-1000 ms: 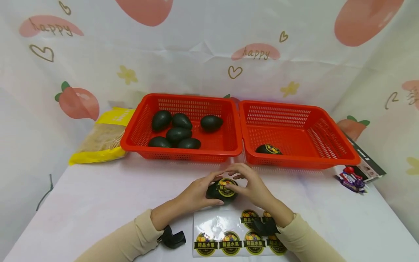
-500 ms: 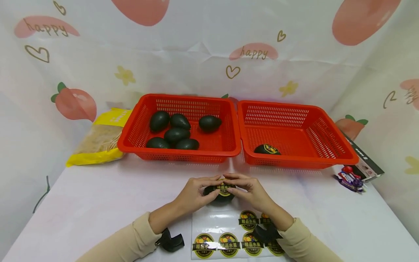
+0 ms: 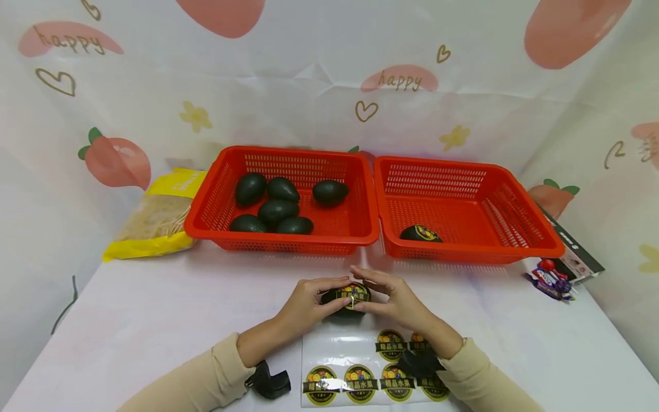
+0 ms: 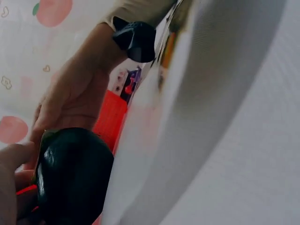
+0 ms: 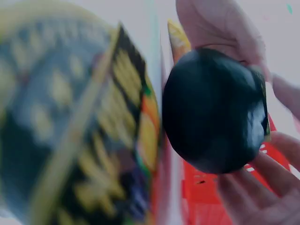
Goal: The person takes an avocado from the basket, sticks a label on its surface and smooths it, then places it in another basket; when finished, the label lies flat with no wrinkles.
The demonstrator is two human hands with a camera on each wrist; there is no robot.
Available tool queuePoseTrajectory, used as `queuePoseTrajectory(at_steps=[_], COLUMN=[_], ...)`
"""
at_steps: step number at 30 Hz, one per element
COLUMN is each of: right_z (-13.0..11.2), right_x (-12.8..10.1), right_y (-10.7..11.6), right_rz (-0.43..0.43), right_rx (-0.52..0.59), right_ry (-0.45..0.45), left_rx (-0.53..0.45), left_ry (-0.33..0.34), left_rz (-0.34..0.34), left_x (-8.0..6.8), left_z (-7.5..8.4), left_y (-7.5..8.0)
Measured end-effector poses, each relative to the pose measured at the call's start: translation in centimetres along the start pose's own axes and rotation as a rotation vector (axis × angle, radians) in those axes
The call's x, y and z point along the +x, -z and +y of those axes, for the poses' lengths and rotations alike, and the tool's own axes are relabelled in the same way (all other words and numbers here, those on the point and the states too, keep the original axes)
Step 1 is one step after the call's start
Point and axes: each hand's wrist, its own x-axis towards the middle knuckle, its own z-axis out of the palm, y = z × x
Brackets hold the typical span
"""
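The avocado [image 3: 346, 298] sits on the desk [image 3: 154, 320] near the middle of the front edge, carrying a round fruit sticker [image 3: 353, 293] on its upper face. The left hand [image 3: 306, 303] grasps its left side with curled fingers; the right hand [image 3: 393, 300] grasps its right side, thumb and fingers pinching at the sticker's edge.

Just in front of the avocado, at the front edge, lies a glossy sticker sheet [image 3: 329, 355] with several identical labels. Toward the rear edge stand two red baskets touching side by side: the left basket [image 3: 206, 212] holds six dark avocados, the right basket [image 3: 535, 240] holds one labelled avocado [image 3: 420, 233] near its front wall. A yellow bag [image 3: 159, 214] lies at the rear left corner; a dark box [image 3: 579, 260] and wrapped candies [image 3: 551, 280] lie at the right edge. The desk is covered in white cloth; a white backdrop printed with peaches, hearts and "happy" encloses rear and sides.

The left wrist view shows the avocado's [image 4: 72, 176] unlabelled dark skin from low at desk level, with the opposite hand [image 4: 75, 98] behind it. The right wrist view shows the avocado [image 5: 215, 122] against a blurred sheet label [image 5: 70, 126] close to the lens.
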Motion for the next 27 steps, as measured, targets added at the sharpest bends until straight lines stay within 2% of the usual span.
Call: queuePoseTrajectory(at_steps=[3, 5, 10, 14, 17, 19, 20, 22, 24, 26, 27], right_z=[-0.1, -0.2, 0.0, 0.1, -0.1, -0.3, -0.5, -0.7, -1.1, -1.5, -1.8], right_x=[0.5, 0.6, 0.5, -0.4, -1.6, -2.9, -3.6, -5.2, -6.5, -7.5, -7.9], right_y=[0.0, -0.1, -0.3, 0.0, 1.1, 2.2, 2.8, 4.1, 5.3, 6.3, 6.8], right_rz=[-0.109, -0.153, -0.15, -0.147, -0.123, -0.11, -0.104, -0.091, -0.072, -0.047, -0.033], right_rx=[-0.042, -0.058, -0.03, -0.057, -0.123, -0.148, -0.152, -0.151, -0.152, -0.162, -0.172], right_ry=[-0.022, -0.044, -0.089, -0.108, -0.125, -0.119, -0.109, -0.094, -0.078, -0.076, -0.077], left_rx=[-0.023, 0.0, 0.077, -0.008, -0.168, -0.322, -0.437, -0.669, -0.906, -1.081, -1.128], left_ry=[0.048, 0.056, 0.078, 0.199, 0.308, 0.413, 0.481, 0.604, 0.719, 0.777, 0.778], left_rz=[-0.011, -0.028, -0.091, -0.177, -0.24, -0.238, -0.219, -0.135, 0.003, 0.144, 0.208], left_x=[0.7, 1.6, 4.5, 6.3, 7.8, 8.7, 9.1, 9.7, 10.3, 11.0, 11.3], left_z=[0.4, 0.8, 1.8, 1.9, 1.7, 1.5, 1.5, 1.6, 2.0, 2.6, 2.8], left_y=[0.3, 0.5, 0.7, 0.1, -1.4, -3.1, -4.1, -6.0, -7.7, -8.9, -9.3])
